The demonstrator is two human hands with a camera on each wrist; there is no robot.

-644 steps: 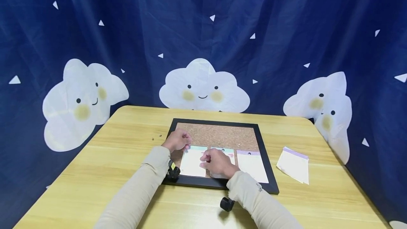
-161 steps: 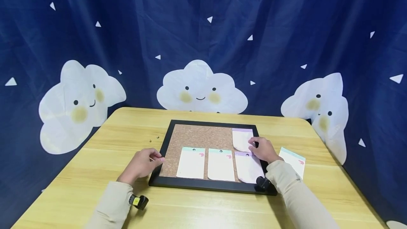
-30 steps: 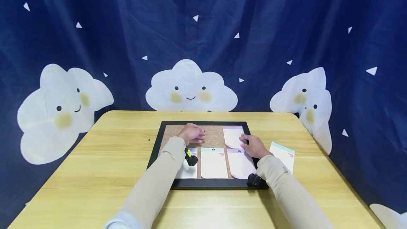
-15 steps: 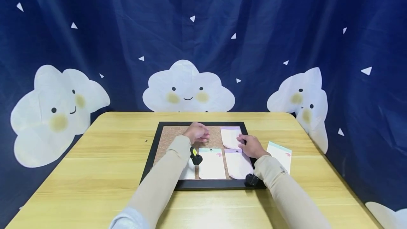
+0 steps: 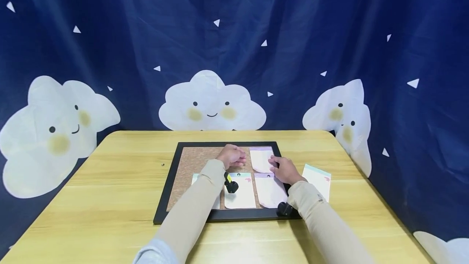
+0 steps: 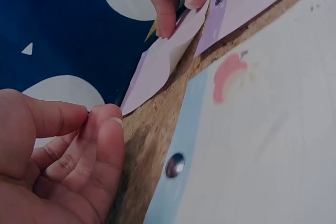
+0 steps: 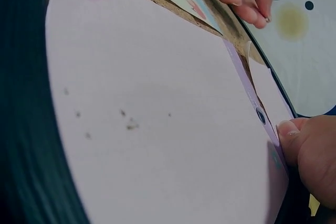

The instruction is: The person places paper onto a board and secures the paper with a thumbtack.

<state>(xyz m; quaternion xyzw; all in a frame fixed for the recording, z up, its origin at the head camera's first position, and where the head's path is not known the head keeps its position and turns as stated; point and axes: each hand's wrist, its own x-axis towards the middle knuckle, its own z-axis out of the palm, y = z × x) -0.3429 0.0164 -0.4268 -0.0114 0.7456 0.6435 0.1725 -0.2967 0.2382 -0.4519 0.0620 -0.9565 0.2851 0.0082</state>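
My left hand (image 5: 233,156) hovers over the upper part of the framed corkboard (image 5: 196,162). Between its thumb and index finger, the left wrist view shows the dark tip of a thumbtack (image 6: 88,112), mostly hidden. At the board's upper right lies a purple-topped note sheet (image 5: 261,160), its lower edge curling up. My right hand (image 5: 286,169) holds that sheet by its right edge, with thumb and finger. Below it, another purple-topped sheet (image 5: 269,190) is tacked on. Beside that one, a green-topped sheet (image 5: 239,199) has a tack (image 6: 175,164) through its band.
A third tacked sheet (image 5: 195,178) at lower left is mostly covered by my left sleeve. One loose tack (image 5: 163,165) lies on the wooden table left of the frame. A loose green-topped sheet (image 5: 318,180) lies right of the frame. A blue curtain hangs behind.
A purple-topped sheet has gone from the right pile to the board's upper right. One of two loose tacks has left the table. My left hand has lately edged right, towards that sheet.
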